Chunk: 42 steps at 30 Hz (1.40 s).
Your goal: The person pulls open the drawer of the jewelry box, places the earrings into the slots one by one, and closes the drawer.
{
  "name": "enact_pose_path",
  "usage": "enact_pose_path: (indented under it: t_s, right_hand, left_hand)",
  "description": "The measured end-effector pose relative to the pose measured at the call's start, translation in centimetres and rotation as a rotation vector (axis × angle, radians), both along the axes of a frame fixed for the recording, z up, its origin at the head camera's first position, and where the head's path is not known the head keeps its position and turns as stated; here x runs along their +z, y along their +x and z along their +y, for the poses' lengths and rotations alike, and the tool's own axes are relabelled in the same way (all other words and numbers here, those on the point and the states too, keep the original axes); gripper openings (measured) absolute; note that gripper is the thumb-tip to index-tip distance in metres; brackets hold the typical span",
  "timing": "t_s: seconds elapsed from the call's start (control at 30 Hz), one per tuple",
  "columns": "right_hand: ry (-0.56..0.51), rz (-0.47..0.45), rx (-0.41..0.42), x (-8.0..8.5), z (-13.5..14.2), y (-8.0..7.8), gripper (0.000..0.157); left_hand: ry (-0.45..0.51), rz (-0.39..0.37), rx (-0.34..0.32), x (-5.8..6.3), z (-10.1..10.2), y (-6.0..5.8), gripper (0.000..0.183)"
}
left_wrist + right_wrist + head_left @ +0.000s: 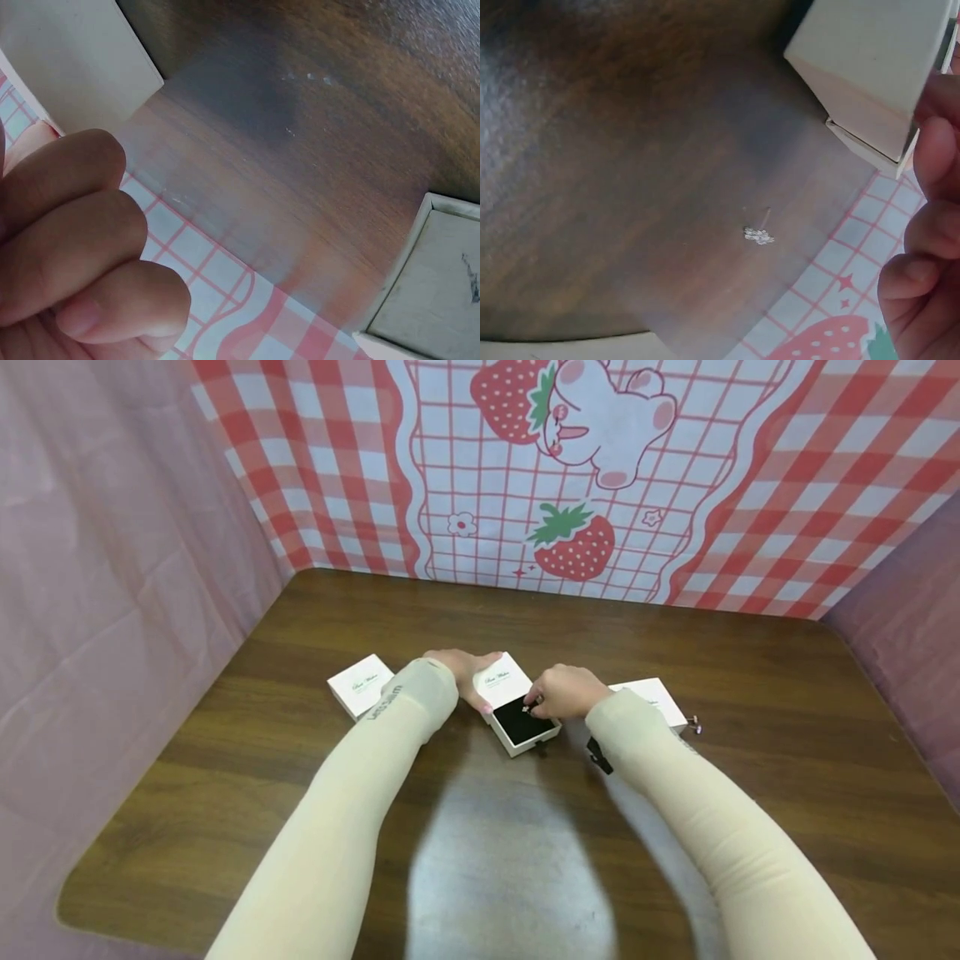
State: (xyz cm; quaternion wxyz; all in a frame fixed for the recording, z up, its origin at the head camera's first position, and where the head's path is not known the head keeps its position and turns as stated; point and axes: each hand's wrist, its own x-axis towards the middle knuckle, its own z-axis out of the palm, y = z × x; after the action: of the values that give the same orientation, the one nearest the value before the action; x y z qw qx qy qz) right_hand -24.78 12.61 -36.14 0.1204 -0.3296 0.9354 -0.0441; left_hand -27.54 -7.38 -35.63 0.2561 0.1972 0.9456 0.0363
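A white drawer-style jewelry box [498, 684] with green lettering lies mid-table, its tray pulled out to show a black insert [517, 723]. My left hand [463, 673] grips this box across its lidded part, thumb and fingers on opposite sides. Over the black insert, my right hand [567, 692] pinches a small shiny piece of jewelry [527, 709], apparently an earring; the fingertips cover most of it. In the right wrist view, a sparkling stud earring [759, 235] lies on the table beside the box, post upward. The left wrist view shows curled fingers [82, 210] by the box.
Another white box [362, 683] sits to the left. A third white box [651, 695] is at the right, partly behind my right forearm, with small shiny pieces [695, 724] next to it. A checked strawberry-print cloth [570, 543] hangs behind the wooden table [262, 827].
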Motion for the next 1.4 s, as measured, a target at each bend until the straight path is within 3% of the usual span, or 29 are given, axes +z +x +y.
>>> enact_pose_path:
  t_s: [0.33, 0.97, 1.1, 1.27, 1.33, 1.4]
  right_hand:
    - [-0.072, 0.019, -0.017, -0.6, 0.2, 0.0, 0.014]
    - [-0.070, -0.018, -0.067, -1.2, 0.5, -0.1, 0.010]
    - [-0.210, -0.080, -0.070, -1.4, 1.4, -0.6, 0.010]
    - [-0.564, -0.279, -0.272, -0.5, 3.6, -2.2, 0.020]
    - [-0.627, -0.364, -0.386, 0.2, 4.6, -2.8, 0.027]
    - [-0.612, -0.444, -0.462, 0.5, 5.3, -3.3, 0.031]
  left_hand:
    - [-0.003, -0.004, -0.008, -0.1, 0.0, 0.1, 0.103]
    - [-0.015, 0.005, -0.031, -0.2, 0.1, -0.2, 0.104]
    - [-0.019, -0.001, -0.031, -0.2, 0.2, -0.1, 0.104]
    - [-0.018, -0.014, -0.019, -0.3, 0.3, -0.2, 0.105]
    - [-0.016, -0.010, -0.023, -0.3, 0.3, -0.2, 0.106]
    - [-0.014, -0.009, -0.033, -0.3, 0.2, -0.2, 0.106]
